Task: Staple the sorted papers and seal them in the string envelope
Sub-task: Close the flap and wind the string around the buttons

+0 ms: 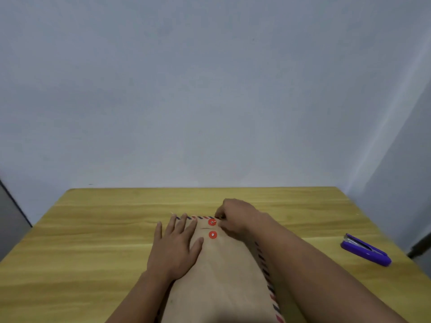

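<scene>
Right, the brown string envelope (221, 276) lay lengthwise down the middle of the wooden worktop (93, 229), its flap end pointing to the far side and its near end running out of the bottom of the view. A red-and-dark striped border ran along its far edge and down its right edge. Two red button discs sat close together near the flap, the far disc (212, 222) on the flap and the near disc (212, 234) just below it on the body.

The left hand (178, 245) was spread flat on the left part of the envelope, fingers straight and splayed toward the far edge, thumb out toward the discs, pressing the paper down and gripping nothing. The right hand (234, 216) came in from the right, its forearm lying across the envelope's right side, with the fingers curled tight just beside the far disc. That grip looked pinched on the closure string (215, 220), though the thread itself was too thin and blurred to be sure; only a pale loop showed on the far disc.

No papers could be seen outside the envelope. Off on the right of the worktop, well apart from both hands, a purple stapler (366, 250) lay on its side. A plain pale wall (210, 89) rose beyond the worktop's far edge.
</scene>
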Available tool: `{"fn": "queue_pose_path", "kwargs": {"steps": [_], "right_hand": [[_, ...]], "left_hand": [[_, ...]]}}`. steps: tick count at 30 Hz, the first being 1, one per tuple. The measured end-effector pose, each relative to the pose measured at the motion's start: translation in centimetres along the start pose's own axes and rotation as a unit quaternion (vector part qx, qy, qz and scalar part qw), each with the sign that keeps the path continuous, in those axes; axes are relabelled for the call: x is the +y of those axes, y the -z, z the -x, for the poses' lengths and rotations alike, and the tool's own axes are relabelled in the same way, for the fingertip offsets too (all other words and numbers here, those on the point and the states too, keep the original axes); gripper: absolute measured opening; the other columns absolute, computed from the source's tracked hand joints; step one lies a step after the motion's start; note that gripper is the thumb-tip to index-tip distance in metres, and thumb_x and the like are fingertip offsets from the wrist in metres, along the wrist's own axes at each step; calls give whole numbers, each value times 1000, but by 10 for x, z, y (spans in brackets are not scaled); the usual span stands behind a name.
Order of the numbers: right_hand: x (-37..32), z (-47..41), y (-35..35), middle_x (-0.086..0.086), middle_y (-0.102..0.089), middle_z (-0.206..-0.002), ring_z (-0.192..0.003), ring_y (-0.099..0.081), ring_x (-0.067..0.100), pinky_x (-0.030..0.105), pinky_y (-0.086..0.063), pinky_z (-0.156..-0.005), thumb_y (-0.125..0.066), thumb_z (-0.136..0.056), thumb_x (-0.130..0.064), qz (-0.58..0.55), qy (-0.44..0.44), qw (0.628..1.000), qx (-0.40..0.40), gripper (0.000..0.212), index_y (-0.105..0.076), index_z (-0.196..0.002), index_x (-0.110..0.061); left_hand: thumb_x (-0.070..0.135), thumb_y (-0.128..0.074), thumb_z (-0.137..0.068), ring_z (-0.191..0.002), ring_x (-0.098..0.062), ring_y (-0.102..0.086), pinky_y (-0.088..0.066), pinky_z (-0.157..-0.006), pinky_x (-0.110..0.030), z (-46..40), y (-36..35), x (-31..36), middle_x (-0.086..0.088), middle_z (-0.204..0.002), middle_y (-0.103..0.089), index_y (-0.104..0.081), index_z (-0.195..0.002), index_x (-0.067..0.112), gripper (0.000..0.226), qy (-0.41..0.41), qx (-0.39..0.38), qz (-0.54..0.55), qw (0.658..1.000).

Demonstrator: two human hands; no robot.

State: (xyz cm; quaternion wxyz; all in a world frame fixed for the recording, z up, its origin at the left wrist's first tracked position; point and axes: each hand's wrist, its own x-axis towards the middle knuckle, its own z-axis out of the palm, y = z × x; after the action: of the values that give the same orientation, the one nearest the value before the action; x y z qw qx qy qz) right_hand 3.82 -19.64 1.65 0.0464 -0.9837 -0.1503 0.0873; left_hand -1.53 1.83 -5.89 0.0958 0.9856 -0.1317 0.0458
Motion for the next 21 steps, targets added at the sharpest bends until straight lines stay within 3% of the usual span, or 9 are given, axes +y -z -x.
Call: {"fn": "queue_pose_path", "kwargs": {"steps": [4,7,13,17,21], "right_hand": [[-4,-20,13,1,-76,-93,-86,-70,27,36,-60,-75,-68,-87,-23,108,17,994,-18,15,-80,-96,-21],[-13,-25,18,4,-74,-88,-81,-68,30,36,-60,-72,-64,-89,-28,177,46,983,-8,17,-78,-89,-18],[-19,-25,17,2,-57,-76,-71,-58,30,33,-49,-62,-54,-89,-26,227,80,970,-32,24,-50,-66,-20],[-7,-22,10,-1,-56,-89,-82,-59,26,34,-45,-61,-60,-86,-32,172,102,980,-13,17,-65,-82,-16],[2,-13,8,-8,-66,-81,-81,-62,17,35,-50,-64,-70,-77,-34,-45,50,997,39,14,-66,-77,-21]], "left_hand": [[68,-18,-98,-159,-20,0,2,-126,-54,0,3,2,6,-172,-11,-22,-161,38,70,-2,8,5,1000],[68,-20,-98,-159,-20,0,2,-126,-54,1,3,1,5,-172,-11,-22,-161,37,70,1,6,5,1000],[67,-22,-98,-159,-20,-3,0,-126,-54,1,1,0,5,-172,-14,-27,-159,36,69,4,13,11,1000],[67,-21,-98,-159,-19,0,1,-126,-55,1,1,1,5,-172,-12,-24,-160,36,69,9,10,8,1000],[68,-20,-98,-159,-19,0,1,-126,-55,0,0,0,5,-172,-12,-24,-160,37,69,10,10,9,1000]]}}
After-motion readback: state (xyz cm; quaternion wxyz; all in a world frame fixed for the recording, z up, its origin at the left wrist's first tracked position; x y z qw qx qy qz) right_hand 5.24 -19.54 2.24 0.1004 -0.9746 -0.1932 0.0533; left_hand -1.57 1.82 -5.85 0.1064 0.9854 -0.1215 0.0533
